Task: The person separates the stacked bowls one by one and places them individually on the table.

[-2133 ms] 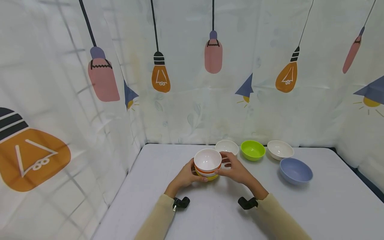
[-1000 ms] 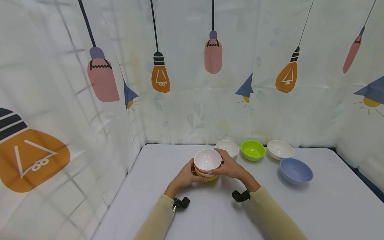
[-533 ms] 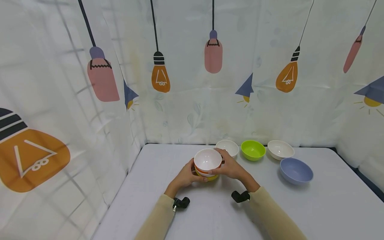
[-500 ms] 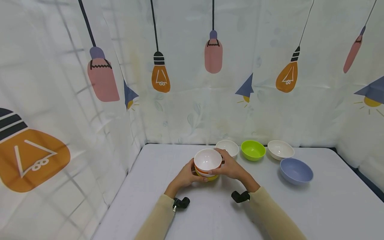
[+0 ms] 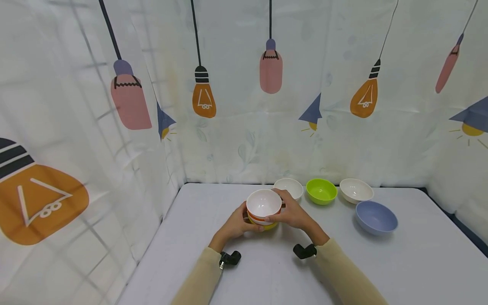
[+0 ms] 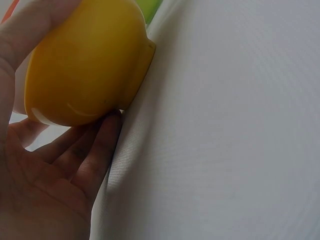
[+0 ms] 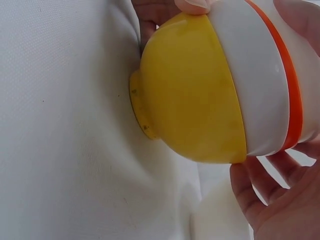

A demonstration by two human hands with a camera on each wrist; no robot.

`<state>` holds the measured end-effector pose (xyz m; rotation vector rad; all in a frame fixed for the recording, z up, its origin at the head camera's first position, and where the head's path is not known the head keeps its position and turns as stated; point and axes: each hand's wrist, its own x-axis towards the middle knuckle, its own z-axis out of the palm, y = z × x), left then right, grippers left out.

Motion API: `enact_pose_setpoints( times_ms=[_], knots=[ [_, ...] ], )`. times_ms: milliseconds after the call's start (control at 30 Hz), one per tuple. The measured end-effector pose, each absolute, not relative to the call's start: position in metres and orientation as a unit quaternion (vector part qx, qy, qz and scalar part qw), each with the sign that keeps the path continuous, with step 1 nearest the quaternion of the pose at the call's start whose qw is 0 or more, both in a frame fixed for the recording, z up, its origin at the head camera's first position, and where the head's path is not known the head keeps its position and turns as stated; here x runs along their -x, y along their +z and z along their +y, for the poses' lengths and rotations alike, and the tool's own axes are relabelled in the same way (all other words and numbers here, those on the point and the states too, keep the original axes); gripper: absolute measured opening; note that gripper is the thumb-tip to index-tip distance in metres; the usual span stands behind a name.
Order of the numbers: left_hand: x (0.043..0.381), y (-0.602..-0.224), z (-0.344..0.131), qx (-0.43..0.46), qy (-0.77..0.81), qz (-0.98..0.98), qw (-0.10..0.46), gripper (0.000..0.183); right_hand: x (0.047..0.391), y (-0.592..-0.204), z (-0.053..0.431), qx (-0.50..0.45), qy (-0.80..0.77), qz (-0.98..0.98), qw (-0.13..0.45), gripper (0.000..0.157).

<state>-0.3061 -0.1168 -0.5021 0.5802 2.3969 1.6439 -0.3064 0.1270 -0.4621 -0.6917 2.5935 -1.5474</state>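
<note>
A stack of bowls stands upright on the table between my hands in the head view. Lowest is a yellow bowl (image 7: pixel 192 90). Above it comes a white bowl with an orange rim (image 7: pixel 257 75), and on top sits a white bowl (image 5: pixel 264 202), its inside facing up. My left hand (image 5: pixel 233 225) grips the yellow bowl from the left, thumb in front and fingers low by its foot in the left wrist view. From the right, my right hand (image 5: pixel 295 214) holds the upper bowls, thumb in front and fingers round the far side, which is partly hidden.
Along the back of the white table (image 5: pixel 263 271) stand a white bowl (image 5: pixel 289 185), a green bowl (image 5: pixel 321 191) and another white bowl (image 5: pixel 356 190). A blue bowl (image 5: pixel 376 217) sits nearer at the right. A patterned curtain (image 5: pixel 236 140) hangs behind the table.
Since the earliest frame my right hand has shifted left and closed more tightly round the upper bowls. During the last second, the hands and the stack have stayed almost still.
</note>
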Motion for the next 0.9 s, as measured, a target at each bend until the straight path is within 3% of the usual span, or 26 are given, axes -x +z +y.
enact_pose_setpoints(
  times_ms=[233,500,900],
  knots=[
    [0.3059,-0.5019,-0.1167,-0.197,0.552,0.806,0.089,0.096,0.3062,-0.4603,0.1265,0.214,-0.495,0.842,0.008,0.093],
    [0.3063,-0.5030,-0.1170,-0.198,0.548,0.808,0.089,0.095,0.3029,-0.4554,0.1275,0.185,-0.494,0.850,0.010,0.107],
    [0.3091,-0.5055,-0.1179,-0.208,0.556,0.800,0.089,0.096,0.2973,-0.4535,0.1346,0.181,-0.521,0.834,-0.010,0.102]
  ],
)
